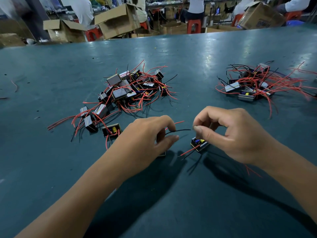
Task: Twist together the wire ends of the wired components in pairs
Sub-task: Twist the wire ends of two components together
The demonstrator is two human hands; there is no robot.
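A black wire (178,131) runs between my two hands above the green table (51,165). My left hand (145,136) pinches its left part between thumb and forefinger, and a red wire (178,122) sticks out past those fingers. My right hand (228,133) pinches the wire's right tip. Under my right hand a small black boxed component (199,144) lies on the table, with a red and a black lead pointing left. Another component is mostly hidden under my left hand.
A pile of boxed components with red and black wires (127,90) lies beyond my left hand. A second pile (253,85) sits at the far right. One loose component (111,130) rests left of my left hand. Cardboard boxes (118,19) and seated people are past the table edge.
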